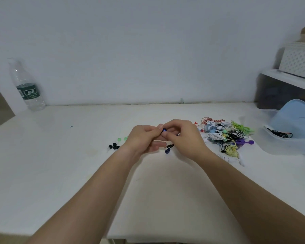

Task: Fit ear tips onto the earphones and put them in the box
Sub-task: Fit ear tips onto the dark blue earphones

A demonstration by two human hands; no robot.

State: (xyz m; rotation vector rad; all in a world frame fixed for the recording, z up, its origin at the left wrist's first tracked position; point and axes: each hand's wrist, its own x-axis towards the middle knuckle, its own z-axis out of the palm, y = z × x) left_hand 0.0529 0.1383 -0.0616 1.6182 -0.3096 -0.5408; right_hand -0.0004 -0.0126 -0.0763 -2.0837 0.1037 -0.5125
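My left hand (144, 138) and my right hand (181, 136) meet above the middle of the white table, pinching a small dark blue earbud (164, 130) between their fingertips. Its second blue earbud (167, 151) and a black plug (170, 145) hang just below the hands. Loose ear tips lie left of the hands: black ones (114, 146) and pale green ones (122, 138). A tangled pile of coloured earphones (226, 136) lies to the right. Further right stands a clear plastic box (287, 143) with a black earphone (280, 133) inside.
A light blue lid (296, 118) leans on the box. A water bottle (27, 87) stands at the back left by the wall. A white perforated basket (298, 62) sits on a shelf at the far right. The table's front edge (113, 239) is near me.
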